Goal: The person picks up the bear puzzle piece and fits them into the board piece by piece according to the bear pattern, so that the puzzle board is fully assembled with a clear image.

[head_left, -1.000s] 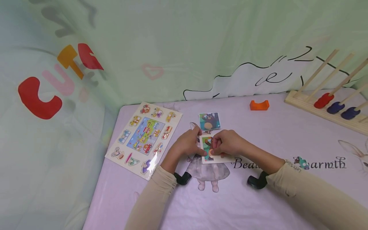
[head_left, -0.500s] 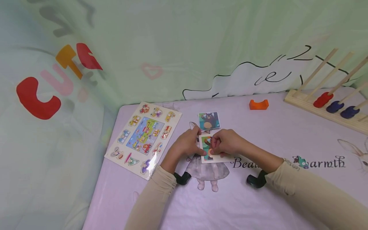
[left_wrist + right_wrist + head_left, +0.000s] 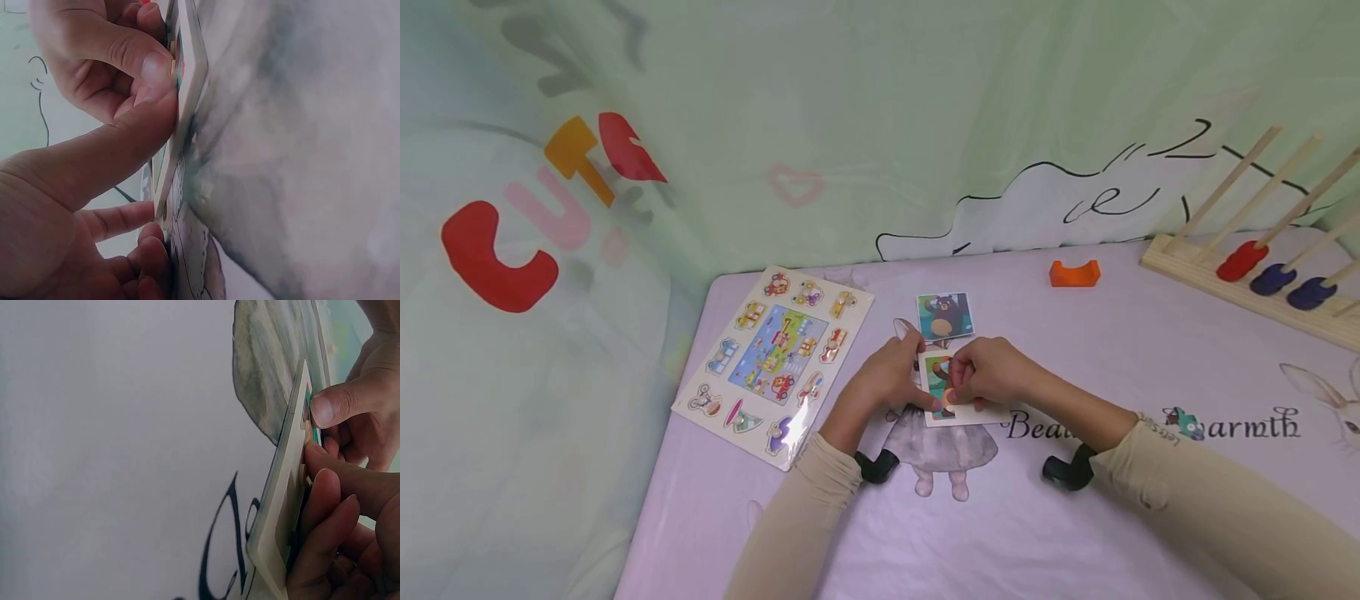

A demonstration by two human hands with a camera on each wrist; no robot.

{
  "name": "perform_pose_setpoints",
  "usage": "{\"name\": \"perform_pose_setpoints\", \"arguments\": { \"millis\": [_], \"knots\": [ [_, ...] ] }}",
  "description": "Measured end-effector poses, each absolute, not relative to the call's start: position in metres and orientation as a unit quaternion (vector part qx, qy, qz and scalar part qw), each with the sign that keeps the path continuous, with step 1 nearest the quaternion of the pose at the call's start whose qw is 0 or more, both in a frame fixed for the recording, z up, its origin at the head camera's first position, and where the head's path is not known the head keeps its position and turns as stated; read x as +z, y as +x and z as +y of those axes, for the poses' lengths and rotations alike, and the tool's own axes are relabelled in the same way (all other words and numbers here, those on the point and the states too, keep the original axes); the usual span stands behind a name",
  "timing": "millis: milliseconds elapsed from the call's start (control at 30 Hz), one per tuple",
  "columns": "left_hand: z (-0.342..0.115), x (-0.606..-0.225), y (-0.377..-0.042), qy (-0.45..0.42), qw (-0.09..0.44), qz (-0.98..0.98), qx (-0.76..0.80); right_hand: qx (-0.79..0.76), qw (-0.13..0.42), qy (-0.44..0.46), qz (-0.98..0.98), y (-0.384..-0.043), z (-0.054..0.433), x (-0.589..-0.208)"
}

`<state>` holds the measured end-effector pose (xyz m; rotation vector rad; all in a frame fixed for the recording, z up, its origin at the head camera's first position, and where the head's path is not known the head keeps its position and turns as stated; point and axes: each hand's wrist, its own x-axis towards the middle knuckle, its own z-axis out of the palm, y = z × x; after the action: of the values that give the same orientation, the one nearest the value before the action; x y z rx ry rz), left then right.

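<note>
On the lilac desk [image 3: 917, 542], just this side of the bear card [image 3: 944, 316]: holding the puzzle board [image 3: 970, 417] in the left grip [image 3: 891, 372], pinching a puzzle piece [image 3: 307, 432] in the right grip [image 3: 995, 371]!

The tray [image 3: 967, 415] is cream around a green, teal and orange picture [image 3: 936, 377]; the card [image 3: 945, 317] beyond shows a dark-brown bear on teal. At left, a cream board [image 3: 778, 350] has a blue-green scene. Far right: orange block [image 3: 1074, 274], red and dark-blue beads [image 3: 1273, 279]. The table [image 3: 992, 533] is pale lilac.

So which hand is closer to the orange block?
Right: the right hand is over the small board, with the orange block farther back and to its right. The left hand is at the board's left side, farther from the block.
</note>
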<state>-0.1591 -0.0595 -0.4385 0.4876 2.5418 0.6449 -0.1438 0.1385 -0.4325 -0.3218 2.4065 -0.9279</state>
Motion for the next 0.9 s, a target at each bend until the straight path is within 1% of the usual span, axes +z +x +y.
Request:
{"name": "perform_pose_setpoints", "arguments": {
  "millis": [267, 467, 733, 900],
  "knots": [
    [-0.0608, -0.4374, -0.1592, 0.190, 0.237, 0.924, 0.231, -0.342, 0.277, -0.122, 0.890, -0.1456, 0.1394, -0.4325],
    [-0.0622, -0.4384, -0.1599, 0.198, 0.242, 0.921, 0.231, -0.346, 0.275, -0.123, 0.889, -0.1452, 0.1397, -0.4321],
    [-0.0608, -0.4369, -0.1585, 0.182, 0.242, 0.924, 0.234, -0.354, 0.272, -0.119, 0.887, -0.1441, 0.1404, -0.4335],
    [-0.0602, -0.4373, -0.1586, 0.178, 0.240, 0.925, 0.233, -0.369, 0.284, -0.124, 0.876, -0.1453, 0.1463, -0.4360]
  ]
}}
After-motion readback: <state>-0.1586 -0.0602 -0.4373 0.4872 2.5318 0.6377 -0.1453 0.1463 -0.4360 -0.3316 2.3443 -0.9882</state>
